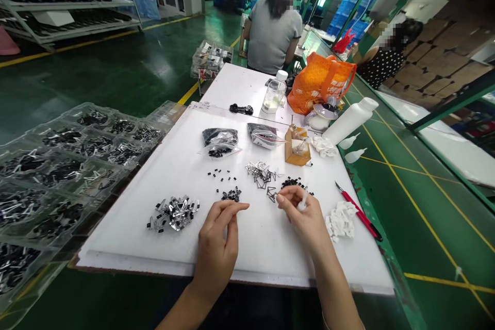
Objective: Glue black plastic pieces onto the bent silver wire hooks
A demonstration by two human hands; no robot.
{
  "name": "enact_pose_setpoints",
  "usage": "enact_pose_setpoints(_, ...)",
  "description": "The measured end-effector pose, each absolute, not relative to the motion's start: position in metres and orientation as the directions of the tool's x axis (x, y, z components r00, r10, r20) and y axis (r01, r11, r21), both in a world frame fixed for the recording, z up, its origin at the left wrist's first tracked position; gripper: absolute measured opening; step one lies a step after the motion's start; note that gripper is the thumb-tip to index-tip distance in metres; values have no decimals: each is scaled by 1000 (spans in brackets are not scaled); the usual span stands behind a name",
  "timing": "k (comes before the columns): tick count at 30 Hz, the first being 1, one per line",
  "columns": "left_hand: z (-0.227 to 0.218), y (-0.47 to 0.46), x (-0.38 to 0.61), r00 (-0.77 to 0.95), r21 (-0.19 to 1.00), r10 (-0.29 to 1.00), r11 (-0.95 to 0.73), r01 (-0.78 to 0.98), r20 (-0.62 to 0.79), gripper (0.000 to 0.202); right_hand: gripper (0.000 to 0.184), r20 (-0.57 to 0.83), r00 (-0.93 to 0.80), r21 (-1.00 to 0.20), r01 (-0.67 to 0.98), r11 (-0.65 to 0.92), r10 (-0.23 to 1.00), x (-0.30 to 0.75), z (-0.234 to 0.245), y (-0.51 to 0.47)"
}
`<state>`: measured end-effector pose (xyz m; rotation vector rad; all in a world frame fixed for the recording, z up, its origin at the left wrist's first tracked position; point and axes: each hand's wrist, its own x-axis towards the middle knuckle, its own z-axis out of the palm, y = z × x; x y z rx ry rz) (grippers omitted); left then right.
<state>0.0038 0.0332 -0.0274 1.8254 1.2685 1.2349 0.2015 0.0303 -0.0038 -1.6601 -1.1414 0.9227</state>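
My left hand [218,240] is above the front of the white table, its fingers bent and pressed together; anything between them is too small or hidden to make out. In my curled right hand [307,216] is a small white dropper bottle [302,204] with a thin tip pointing up. That hand's thumb and forefinger come together beside a loose pile of bent metal wire loops [263,174]. Small black pieces [231,194] lie just beyond my left hand, and more black pieces [293,182] behind my right. Left of my left hand is a heap of clear-and-black parts [178,213].
Two plastic bags of black parts [219,139], a brown box [297,150] and a white bottle [350,121] stand farther back. A red cutter [361,214] and crumpled white tissue [341,220] lie right. Divided clear trays [65,165] flank the table. Other people sit beyond.
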Motion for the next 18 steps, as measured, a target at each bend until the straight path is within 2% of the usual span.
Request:
enact_pose_setpoints(4, -23, 32, 0, 230, 844, 892, -445, 298, 389, 32, 33, -152, 254, -981, 80, -177, 955, 187, -4, 4)
enact_pose_setpoints(7, -23, 33, -4, 349, 837, 834, -512, 196, 428, 35, 27, -164, 220, -986, -1, -168, 962, 175, -4, -11)
enact_pose_setpoints(12, -25, 37, -7, 352, 842, 823, -519, 148, 446, 27, 24, -187, 199, -982, -71, -177, 962, 163, -4, -16)
enact_pose_setpoints(15, -26, 38, -7, 331, 850, 840, -500, 166, 430, 30, 34, -215, 299, -970, -173, -168, 930, 171, -2, -17)
enact_pose_setpoints(18, -27, 36, -6, 296, 864, 862, -472, 177, 411, 30, 45, -300, 449, -892, -444, -81, 841, 197, 5, -26)
